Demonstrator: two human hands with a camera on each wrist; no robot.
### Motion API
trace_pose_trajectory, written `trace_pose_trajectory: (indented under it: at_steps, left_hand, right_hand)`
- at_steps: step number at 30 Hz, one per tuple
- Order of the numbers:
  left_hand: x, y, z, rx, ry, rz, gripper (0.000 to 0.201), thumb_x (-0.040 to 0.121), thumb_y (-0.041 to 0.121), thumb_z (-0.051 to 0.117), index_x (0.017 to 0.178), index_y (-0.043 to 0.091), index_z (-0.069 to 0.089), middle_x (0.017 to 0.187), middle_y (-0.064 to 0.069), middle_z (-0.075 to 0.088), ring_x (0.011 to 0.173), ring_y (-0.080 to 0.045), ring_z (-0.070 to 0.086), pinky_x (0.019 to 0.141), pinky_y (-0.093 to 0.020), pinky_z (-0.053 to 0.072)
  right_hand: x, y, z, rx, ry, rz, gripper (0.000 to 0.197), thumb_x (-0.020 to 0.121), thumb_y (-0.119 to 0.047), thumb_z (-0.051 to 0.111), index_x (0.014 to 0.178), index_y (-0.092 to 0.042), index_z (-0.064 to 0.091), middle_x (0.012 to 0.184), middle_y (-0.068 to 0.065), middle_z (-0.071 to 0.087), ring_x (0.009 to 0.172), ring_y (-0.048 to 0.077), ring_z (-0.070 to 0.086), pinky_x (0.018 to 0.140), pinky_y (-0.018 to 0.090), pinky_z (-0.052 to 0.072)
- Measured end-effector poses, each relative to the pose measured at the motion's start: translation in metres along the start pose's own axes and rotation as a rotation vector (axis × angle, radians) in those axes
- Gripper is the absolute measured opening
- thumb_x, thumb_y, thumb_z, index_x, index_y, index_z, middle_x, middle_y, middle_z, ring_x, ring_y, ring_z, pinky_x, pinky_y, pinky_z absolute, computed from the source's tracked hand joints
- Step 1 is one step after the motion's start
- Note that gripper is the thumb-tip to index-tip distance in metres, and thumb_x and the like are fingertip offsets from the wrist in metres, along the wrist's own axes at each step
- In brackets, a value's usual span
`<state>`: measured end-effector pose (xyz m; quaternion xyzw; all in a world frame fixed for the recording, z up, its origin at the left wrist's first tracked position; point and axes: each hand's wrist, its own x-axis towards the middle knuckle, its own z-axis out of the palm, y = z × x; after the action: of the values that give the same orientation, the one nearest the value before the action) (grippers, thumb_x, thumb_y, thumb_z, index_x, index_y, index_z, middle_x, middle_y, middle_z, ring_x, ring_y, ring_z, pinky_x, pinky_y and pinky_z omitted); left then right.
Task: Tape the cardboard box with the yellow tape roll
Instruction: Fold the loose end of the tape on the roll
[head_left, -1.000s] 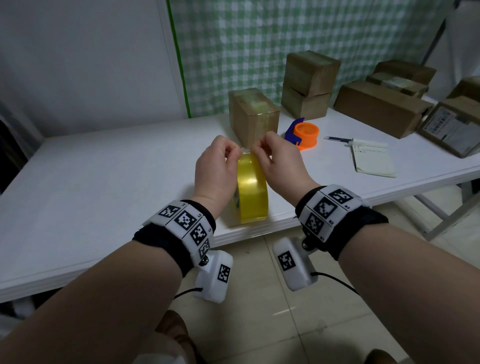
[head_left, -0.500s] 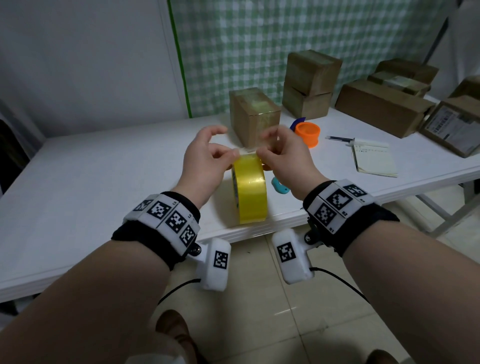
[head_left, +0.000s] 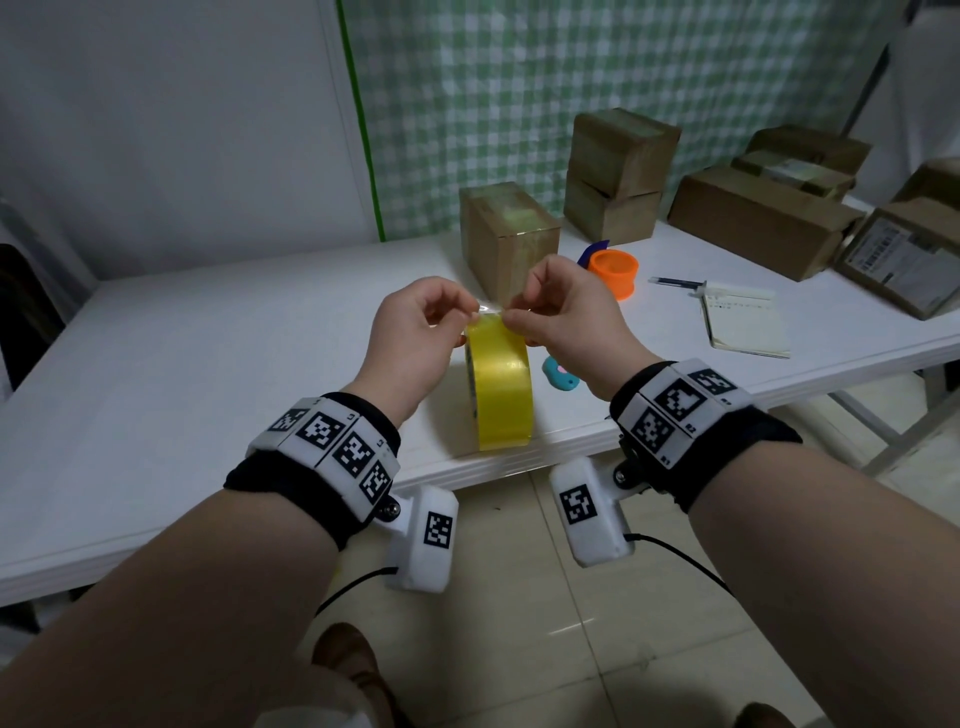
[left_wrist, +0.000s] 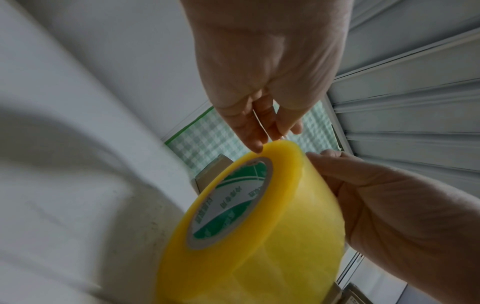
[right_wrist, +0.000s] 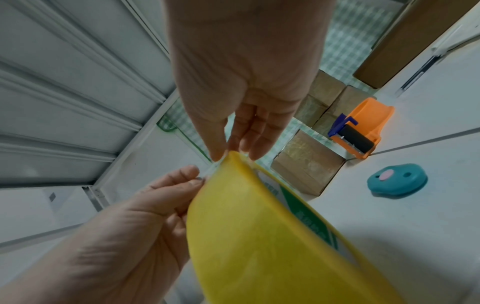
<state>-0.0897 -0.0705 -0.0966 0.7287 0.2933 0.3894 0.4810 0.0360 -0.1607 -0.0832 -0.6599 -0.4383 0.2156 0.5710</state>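
The yellow tape roll (head_left: 501, 384) stands on edge at the white table's front edge (head_left: 519, 460). My left hand (head_left: 467, 313) and right hand (head_left: 511, 315) meet at the top of the roll. Each pinches the thin clear loose end of the tape between thumb and forefinger. The left wrist view shows my left fingertips (left_wrist: 258, 144) on the roll's rim (left_wrist: 259, 226). In the right wrist view my right hand (right_wrist: 226, 154) nips the edge of the roll (right_wrist: 259, 236). The brown cardboard box (head_left: 506, 234) stands upright just behind the hands, with nothing touching it.
An orange tape dispenser (head_left: 613, 270) and a small teal cutter (head_left: 558, 371) lie to the right of the roll. Further right are a pen (head_left: 675, 283) and a notepad (head_left: 745, 325). More cardboard boxes (head_left: 618, 171) are stacked along the back right.
Both hands have drawn in to the top of the roll, and the left fingers have curled. A short strip of tape now stands lifted between the pinches. The roll stays put.
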Motion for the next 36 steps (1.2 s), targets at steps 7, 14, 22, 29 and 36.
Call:
trace_pose_trajectory:
  at_steps: [7,14,22,29,36]
  left_hand:
    - [-0.001,0.0,0.0,0.017,-0.003,0.016,0.033,0.084,-0.004,0.059,0.07,0.026,0.06,0.076,0.003,0.062,0.076,-0.015,0.06,0.076,-0.034,0.057]
    - [-0.002,0.0,-0.001,0.063,-0.007,0.04,0.032,0.082,-0.003,0.061,0.07,0.027,0.064,0.077,0.007,0.065,0.075,-0.009,0.061,0.077,-0.029,0.056]
    - [-0.002,0.003,-0.001,0.041,0.0,0.006,0.025,0.081,-0.002,0.065,0.078,0.023,0.069,0.08,0.005,0.067,0.083,-0.016,0.065,0.082,-0.039,0.059]
    - [-0.001,0.004,-0.003,0.048,0.001,-0.012,0.023,0.079,0.001,0.068,0.078,0.024,0.07,0.079,-0.001,0.068,0.085,-0.026,0.068,0.082,-0.045,0.058]
    - [0.0,0.008,-0.002,0.146,-0.01,-0.001,0.014,0.08,0.004,0.068,0.087,0.016,0.072,0.078,0.0,0.067,0.087,-0.024,0.068,0.083,-0.043,0.058]
  right_hand:
    - [0.0,0.0,0.0,-0.087,0.033,-0.033,0.037,0.075,0.003,0.068,0.069,-0.023,0.042,0.076,0.01,0.063,0.068,0.021,0.056,0.071,0.045,0.055]
    - [0.004,0.003,0.001,-0.102,0.026,-0.021,0.033,0.083,0.005,0.057,0.065,-0.022,0.053,0.075,0.012,0.059,0.072,0.021,0.056,0.068,0.033,0.055]
    - [0.005,0.002,-0.001,-0.104,-0.009,0.029,0.017,0.088,-0.001,0.06,0.099,-0.004,0.071,0.088,0.005,0.067,0.084,0.017,0.064,0.078,0.03,0.057]
    - [0.009,0.001,-0.003,-0.181,-0.02,0.024,0.015,0.083,-0.004,0.066,0.096,-0.009,0.072,0.077,0.006,0.067,0.075,0.02,0.064,0.08,0.038,0.058]
    - [0.009,0.0,-0.003,-0.22,-0.023,0.022,0.013,0.082,-0.007,0.068,0.093,-0.009,0.073,0.081,0.008,0.069,0.078,0.028,0.069,0.081,0.043,0.059]
